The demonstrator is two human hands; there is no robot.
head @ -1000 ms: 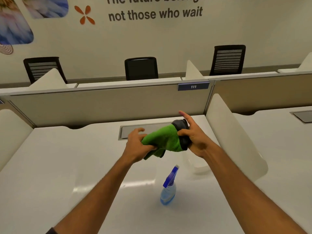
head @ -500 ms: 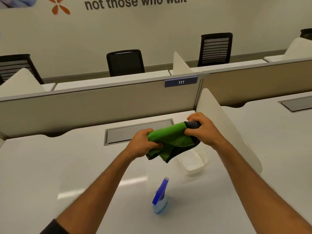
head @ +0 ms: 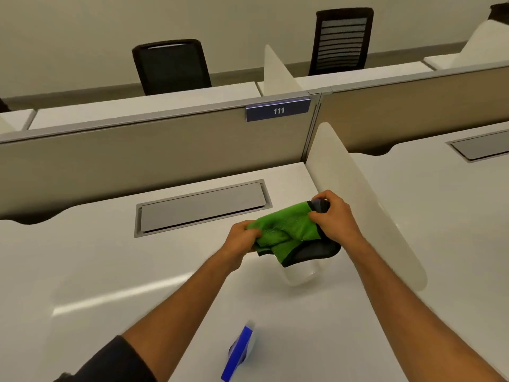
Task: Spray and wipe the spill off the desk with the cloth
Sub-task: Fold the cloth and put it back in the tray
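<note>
A green cloth [head: 289,230] with a dark grey underside hangs between both hands above the white desk [head: 96,285]. My left hand [head: 241,238] grips its left end and my right hand [head: 334,216] grips its right end. Under the cloth a clear plastic container [head: 301,272] stands on the desk, partly hidden. A spray bottle [head: 239,351] with a blue trigger head stands upright near the front edge, between my forearms. I cannot make out a spill on the desk.
A grey cable hatch [head: 202,206] is set into the desk at the back. A beige partition [head: 137,161] with the label 111 closes the far side, and a white divider [head: 366,202] stands along the right. Black chairs [head: 172,66] stand beyond.
Both hands have closed tighter on the cloth and pulled it out between them, lower and to the right. The view has tilted down, so the bottle sits nearer the bottom edge.
</note>
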